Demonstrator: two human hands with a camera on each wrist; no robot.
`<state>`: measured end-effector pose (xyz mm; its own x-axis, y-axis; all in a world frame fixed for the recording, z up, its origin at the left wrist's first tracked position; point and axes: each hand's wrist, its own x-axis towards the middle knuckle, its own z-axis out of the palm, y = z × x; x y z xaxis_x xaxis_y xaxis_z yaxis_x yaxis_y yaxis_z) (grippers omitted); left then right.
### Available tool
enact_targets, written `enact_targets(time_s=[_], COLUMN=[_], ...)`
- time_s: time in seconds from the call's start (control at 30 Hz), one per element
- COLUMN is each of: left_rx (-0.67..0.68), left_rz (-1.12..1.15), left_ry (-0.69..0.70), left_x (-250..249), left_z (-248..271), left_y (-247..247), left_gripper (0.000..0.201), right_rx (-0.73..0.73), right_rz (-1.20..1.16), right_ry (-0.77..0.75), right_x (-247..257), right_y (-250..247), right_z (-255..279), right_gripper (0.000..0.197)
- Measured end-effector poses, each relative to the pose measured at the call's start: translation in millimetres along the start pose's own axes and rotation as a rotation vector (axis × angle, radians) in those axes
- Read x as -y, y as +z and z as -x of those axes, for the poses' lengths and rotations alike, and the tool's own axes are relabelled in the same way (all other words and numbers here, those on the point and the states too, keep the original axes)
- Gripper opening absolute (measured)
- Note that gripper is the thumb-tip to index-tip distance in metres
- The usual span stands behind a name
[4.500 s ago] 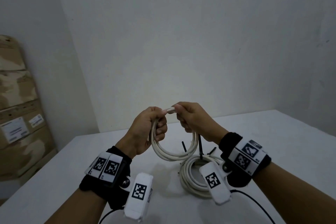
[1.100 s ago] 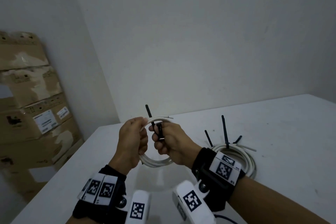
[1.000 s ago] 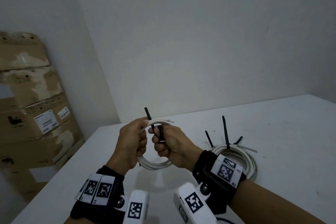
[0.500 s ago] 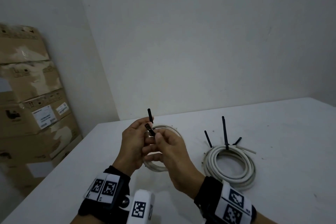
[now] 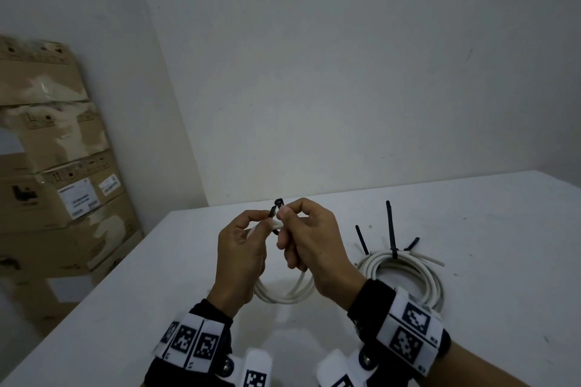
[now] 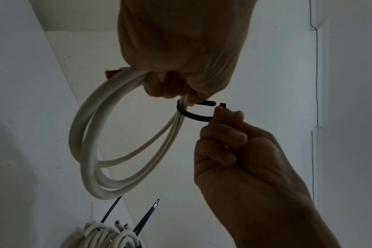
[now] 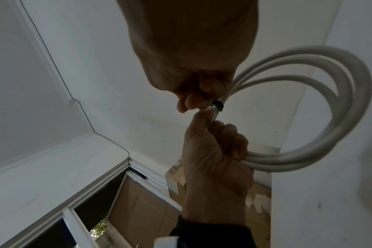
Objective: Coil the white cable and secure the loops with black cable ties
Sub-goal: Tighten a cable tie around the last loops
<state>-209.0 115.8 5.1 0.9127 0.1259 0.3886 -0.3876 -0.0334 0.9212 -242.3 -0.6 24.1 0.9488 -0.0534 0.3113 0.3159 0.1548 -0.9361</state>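
Observation:
My left hand [image 5: 265, 221] grips the top of a small coil of white cable [image 5: 284, 294] held above the white table [image 5: 490, 229]. A black cable tie [image 5: 277, 207] is bent in a loop around the bundled strands beside that grip. My right hand [image 5: 284, 214] pinches the tie's head end. In the left wrist view the tie [image 6: 193, 116] circles the cable [image 6: 91, 142], and its tip and head sit a small gap apart between the left hand [image 6: 192, 100] and right hand [image 6: 221, 112]. The right wrist view shows the tie [image 7: 218, 105] against the coil [image 7: 340, 117].
A second white coil [image 5: 408, 276] lies on the table to the right, with three black tie tails [image 5: 390, 226] sticking up from it. Stacked cardboard boxes [image 5: 53, 166] stand past the table's left edge. A bare wall runs along the table's far side.
The tie's tail, upright a second ago, is now bent over so its tip meets the head. My right hand has risen to the top of the coil beside my left.

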Motion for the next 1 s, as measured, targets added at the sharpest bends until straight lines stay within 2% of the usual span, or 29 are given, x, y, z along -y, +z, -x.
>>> enact_targets(time_s=[0.63,1.0], left_rx=[-0.002,-0.039], left_rz=[-0.096,-0.094], left_ry=[0.154,0.117], left_x=[3,9], left_z=[8,5], left_y=[3,0], left_gripper=[0.013,0.009], right_rx=[-0.003,0.0], right_rz=[0.025,-0.008], right_ry=[0.026,-0.01], right_x=[-6,-11], right_y=[5,2], right_z=[4,6], right_gripper=[0.023,0.021])
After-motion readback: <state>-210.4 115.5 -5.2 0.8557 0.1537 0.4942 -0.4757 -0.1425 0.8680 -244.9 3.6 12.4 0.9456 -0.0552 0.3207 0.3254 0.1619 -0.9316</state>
